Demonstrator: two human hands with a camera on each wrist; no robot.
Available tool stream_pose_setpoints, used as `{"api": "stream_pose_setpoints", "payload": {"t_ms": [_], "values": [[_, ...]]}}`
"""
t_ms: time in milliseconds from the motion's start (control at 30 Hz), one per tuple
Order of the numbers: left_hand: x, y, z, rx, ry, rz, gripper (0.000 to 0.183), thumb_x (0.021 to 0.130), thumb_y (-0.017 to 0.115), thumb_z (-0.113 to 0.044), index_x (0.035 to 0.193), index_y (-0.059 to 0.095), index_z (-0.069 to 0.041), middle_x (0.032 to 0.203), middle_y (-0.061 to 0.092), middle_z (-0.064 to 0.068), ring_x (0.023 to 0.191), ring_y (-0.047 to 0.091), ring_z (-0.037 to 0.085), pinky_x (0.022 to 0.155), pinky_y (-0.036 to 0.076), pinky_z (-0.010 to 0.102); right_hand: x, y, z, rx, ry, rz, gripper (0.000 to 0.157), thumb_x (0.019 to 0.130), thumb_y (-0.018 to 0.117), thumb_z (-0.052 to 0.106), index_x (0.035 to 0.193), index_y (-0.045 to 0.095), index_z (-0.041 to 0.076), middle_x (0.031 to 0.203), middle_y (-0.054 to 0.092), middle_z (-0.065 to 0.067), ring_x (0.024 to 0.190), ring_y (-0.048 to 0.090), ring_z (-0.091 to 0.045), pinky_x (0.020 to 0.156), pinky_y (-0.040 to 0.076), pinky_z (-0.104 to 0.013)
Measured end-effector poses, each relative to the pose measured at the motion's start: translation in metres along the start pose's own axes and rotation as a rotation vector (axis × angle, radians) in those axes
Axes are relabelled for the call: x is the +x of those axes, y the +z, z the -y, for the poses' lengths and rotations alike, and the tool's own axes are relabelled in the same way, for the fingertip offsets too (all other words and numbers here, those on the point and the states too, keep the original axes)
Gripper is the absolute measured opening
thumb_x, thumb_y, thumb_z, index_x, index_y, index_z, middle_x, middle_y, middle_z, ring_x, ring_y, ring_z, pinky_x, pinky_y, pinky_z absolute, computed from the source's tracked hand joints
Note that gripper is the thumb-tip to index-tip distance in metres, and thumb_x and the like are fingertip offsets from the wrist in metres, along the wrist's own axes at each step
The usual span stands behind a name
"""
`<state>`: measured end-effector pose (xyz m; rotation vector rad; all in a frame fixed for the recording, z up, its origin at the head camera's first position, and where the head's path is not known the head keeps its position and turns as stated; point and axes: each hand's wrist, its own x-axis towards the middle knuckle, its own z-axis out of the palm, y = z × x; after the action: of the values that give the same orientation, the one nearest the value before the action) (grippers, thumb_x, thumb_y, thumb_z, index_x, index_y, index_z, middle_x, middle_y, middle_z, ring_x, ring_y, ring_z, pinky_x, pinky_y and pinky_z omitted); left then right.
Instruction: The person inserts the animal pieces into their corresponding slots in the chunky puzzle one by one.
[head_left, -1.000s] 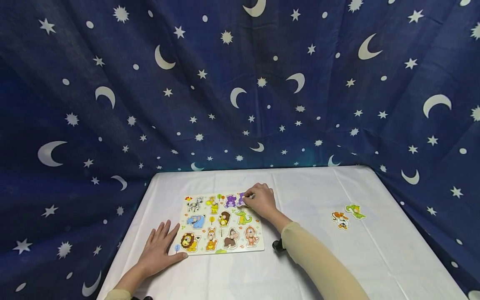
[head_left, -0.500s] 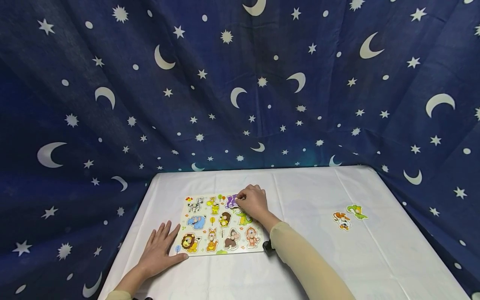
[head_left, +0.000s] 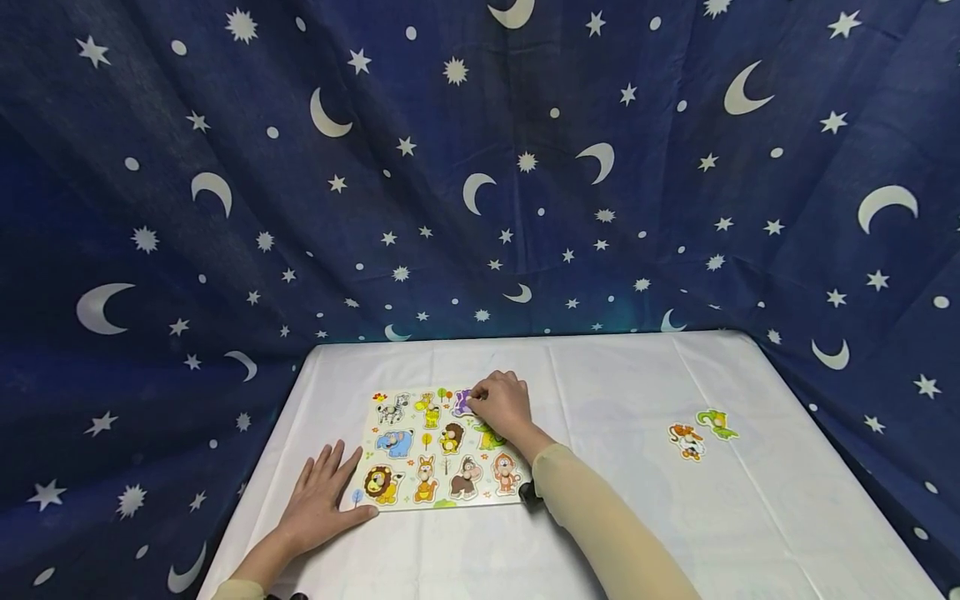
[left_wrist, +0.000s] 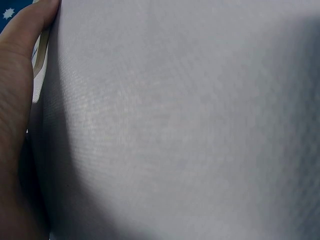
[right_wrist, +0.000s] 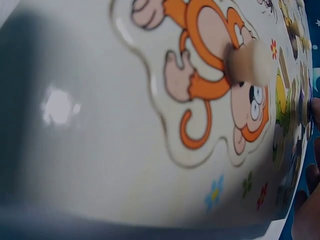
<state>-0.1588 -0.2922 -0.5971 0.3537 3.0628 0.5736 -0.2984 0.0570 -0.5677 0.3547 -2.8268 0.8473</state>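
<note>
A light puzzle board (head_left: 405, 504) with cartoon animals lies on the table, left of its middle. At its back edge my right hand (head_left: 504, 407) pinches a purple animal puzzle piece (head_left: 461, 403) with thumb and fingertips, over the purple spot in the top row; whether it sits flush cannot be told. In the right wrist view the fingers (right_wrist: 314, 175) show only at the right edge, past the monkey piece (right_wrist: 212, 50) with its round peg (right_wrist: 252, 62). My left hand (head_left: 318, 502) rests flat with fingers spread, its thumb and forefinger touching the board's left side.
Two loose puzzle pieces lie at the table's right: an orange-and-white animal (head_left: 687, 442) and a green one (head_left: 717, 424). A white cloth (head_left: 615, 392) covers the table. Behind it hangs a dark blue curtain (head_left: 420, 208) with moons and stars.
My right hand has moved left with the purple puzzle piece, from beside the matching purple picture to on top of it. The left hand has stayed put.
</note>
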Motion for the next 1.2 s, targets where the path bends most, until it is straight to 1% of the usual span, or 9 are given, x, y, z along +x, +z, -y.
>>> {"api": "stream_pose_setpoints", "payload": {"t_ms": [233, 500, 800, 967, 1200], "values": [[0.0, -0.001, 0.0, 0.0, -0.006, 0.006, 0.108, 0.078, 0.07, -0.076, 0.16, 0.037, -0.014, 0.167, 0.019, 0.022, 0.154, 0.009, 0.044, 0.123, 0.003, 0.061, 0.0, 0.001, 0.007, -0.012, 0.021, 0.036, 0.012, 0.09, 0.078, 0.04, 0.091, 0.081, 0.028, 0.091, 0.062, 0.011, 0.089, 0.051, -0.015, 0.083, 0.041, -0.039], [0.001, -0.001, 0.0, 0.001, -0.003, 0.004, 0.108, 0.078, 0.07, -0.076, 0.16, 0.037, -0.015, 0.167, 0.019, 0.022, 0.154, 0.009, 0.044, 0.123, 0.003, 0.062, 0.003, 0.007, 0.009, -0.035, 0.028, 0.04, 0.013, 0.091, 0.077, 0.041, 0.092, 0.081, 0.028, 0.093, 0.063, 0.011, 0.091, 0.052, -0.016, 0.084, 0.042, -0.04], [0.0, -0.003, -0.002, -0.012, -0.009, 0.012, 0.109, 0.077, 0.071, -0.076, 0.16, 0.037, -0.013, 0.167, 0.019, 0.023, 0.154, 0.009, 0.045, 0.123, 0.003, 0.061, 0.003, 0.009, 0.011, -0.058, 0.037, 0.024, 0.013, 0.09, 0.078, 0.04, 0.091, 0.081, 0.028, 0.091, 0.063, 0.01, 0.09, 0.052, -0.016, 0.084, 0.043, -0.041], [0.0, -0.002, -0.001, -0.001, -0.011, 0.013, 0.109, 0.077, 0.07, -0.076, 0.16, 0.037, -0.014, 0.167, 0.019, 0.022, 0.154, 0.009, 0.044, 0.123, 0.003, 0.06, 0.003, 0.009, 0.012, -0.05, 0.037, 0.016, 0.013, 0.09, 0.078, 0.039, 0.09, 0.081, 0.027, 0.09, 0.063, 0.01, 0.091, 0.053, -0.017, 0.084, 0.043, -0.042], [0.0, -0.001, -0.001, -0.012, -0.01, 0.011, 0.109, 0.077, 0.071, -0.075, 0.16, 0.037, -0.014, 0.167, 0.018, 0.022, 0.154, 0.009, 0.044, 0.123, 0.002, 0.06, 0.003, 0.008, 0.013, -0.046, 0.038, -0.001, 0.013, 0.089, 0.079, 0.039, 0.09, 0.082, 0.026, 0.09, 0.063, 0.009, 0.091, 0.053, -0.018, 0.086, 0.043, -0.043]]}}
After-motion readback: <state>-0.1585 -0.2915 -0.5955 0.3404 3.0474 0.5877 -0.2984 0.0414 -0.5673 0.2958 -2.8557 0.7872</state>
